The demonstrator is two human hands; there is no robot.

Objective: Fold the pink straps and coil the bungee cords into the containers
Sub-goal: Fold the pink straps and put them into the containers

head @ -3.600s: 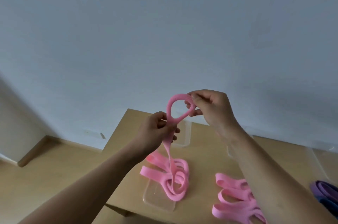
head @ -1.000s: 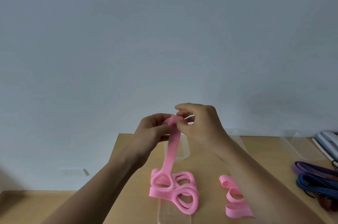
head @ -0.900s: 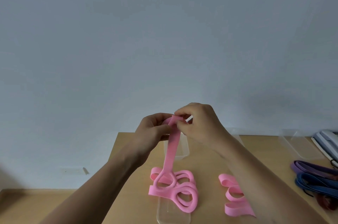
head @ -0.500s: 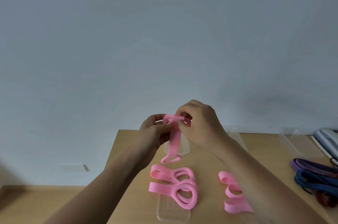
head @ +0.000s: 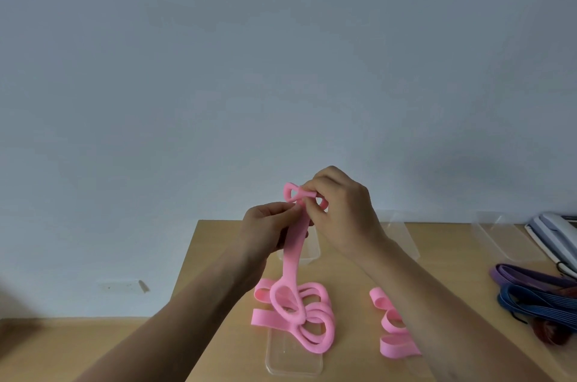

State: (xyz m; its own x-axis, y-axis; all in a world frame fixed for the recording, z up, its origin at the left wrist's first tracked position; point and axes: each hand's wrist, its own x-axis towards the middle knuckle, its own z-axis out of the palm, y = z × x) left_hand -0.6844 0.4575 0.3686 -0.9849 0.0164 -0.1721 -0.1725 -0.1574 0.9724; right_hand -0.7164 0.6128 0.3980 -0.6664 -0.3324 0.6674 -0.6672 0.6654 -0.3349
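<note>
Left hand (head: 265,225) and right hand (head: 340,210) both pinch one pink strap (head: 292,260) above the bench (head: 218,257); spare straps (head: 393,331) (partly arm-hidden), bungee cords (head: 530,297) toward its right edge.

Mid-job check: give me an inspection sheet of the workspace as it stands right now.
Surface: light wooden table, against a wall.
Job's things: pink flat strap held up, its lower loop hanging over a pink strap pile on a clear plastic lid; second pink strap pile right; purple and blue bungee cords far right; clear plastic containers at the back.
Clutter: white object, far right corner, unidentifiable.
Grippers: left hand and right hand both pinch the strap's top.
Cables: nothing seen.
Surroundings: plain grey wall, wooden floor.
</note>
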